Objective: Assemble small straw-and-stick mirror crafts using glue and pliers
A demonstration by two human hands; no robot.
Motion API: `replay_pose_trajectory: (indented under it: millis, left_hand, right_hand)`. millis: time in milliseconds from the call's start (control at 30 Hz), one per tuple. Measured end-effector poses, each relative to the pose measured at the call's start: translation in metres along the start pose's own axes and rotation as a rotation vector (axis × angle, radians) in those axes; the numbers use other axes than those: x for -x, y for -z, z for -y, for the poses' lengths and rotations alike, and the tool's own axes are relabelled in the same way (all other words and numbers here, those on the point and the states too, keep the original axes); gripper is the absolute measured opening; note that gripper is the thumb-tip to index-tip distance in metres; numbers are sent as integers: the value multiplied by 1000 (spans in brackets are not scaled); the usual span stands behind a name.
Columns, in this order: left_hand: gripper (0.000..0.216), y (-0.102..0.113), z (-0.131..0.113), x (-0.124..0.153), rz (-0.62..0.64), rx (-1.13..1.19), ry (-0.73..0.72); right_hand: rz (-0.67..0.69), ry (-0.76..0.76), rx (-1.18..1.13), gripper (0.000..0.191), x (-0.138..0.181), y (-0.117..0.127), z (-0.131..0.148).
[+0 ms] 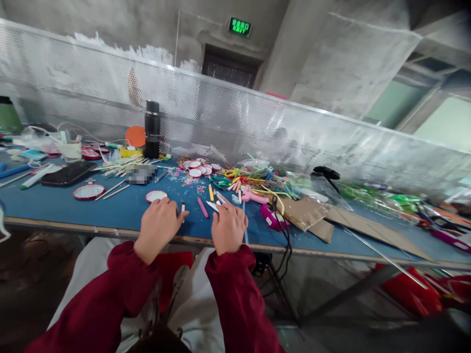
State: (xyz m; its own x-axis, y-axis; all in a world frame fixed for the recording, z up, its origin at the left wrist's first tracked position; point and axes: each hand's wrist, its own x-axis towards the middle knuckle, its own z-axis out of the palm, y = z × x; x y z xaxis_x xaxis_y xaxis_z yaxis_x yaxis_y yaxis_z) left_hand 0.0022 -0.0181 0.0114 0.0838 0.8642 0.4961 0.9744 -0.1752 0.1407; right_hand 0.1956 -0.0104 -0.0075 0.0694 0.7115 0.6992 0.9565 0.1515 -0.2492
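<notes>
My left hand (158,228) lies at the front edge of the blue table, back upward, its thumb stretched to the right and fingertips hidden from view. Beside that thumb is a small white stick with a dark tip (183,211). To the right, my right hand (228,225) rests back upward at the same edge, fingers laid forward over the tabletop; nothing shows in its grip. A white marker (212,206) lies against its fingers, and a pink marker (202,208) sits between the two hands. Just beyond the left hand is a round white disc with a red rim (156,196).
A black bottle (152,130) stands before the perforated metal screen (221,108). Wooden sticks, small discs and coloured cords cover the table's back. A pink glue gun (253,196), a purple device with a black cable (271,217) and cardboard (303,212) lie at right.
</notes>
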Motion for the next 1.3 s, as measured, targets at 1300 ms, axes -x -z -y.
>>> replay_pose_trajectory:
  millis: [1300]
  left_hand:
    - [27, -10, 16, -19, -36, 1016, 110]
  right_hand:
    - [6, -11, -277, 29, -23, 3, 39]
